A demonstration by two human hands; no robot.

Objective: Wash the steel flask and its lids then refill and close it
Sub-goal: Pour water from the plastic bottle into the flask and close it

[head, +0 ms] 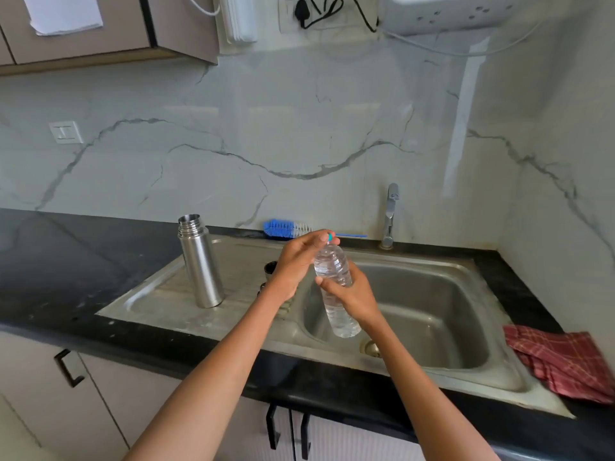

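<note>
Left of centre, the open steel flask [200, 261] stands upright on the sink's draining board [159, 304], lids partly hidden behind the left hand [294, 266], whose fingers pinch the teal cap [329, 237] of a clear water bottle [336, 287] — the right hand [352, 296] clamps its body over the basin. A hard squeeze as the cap loosens could likely spill water — missing the flask

Blue brush [283, 228], red checked cloth [562, 364], black counter [66, 277].
</note>
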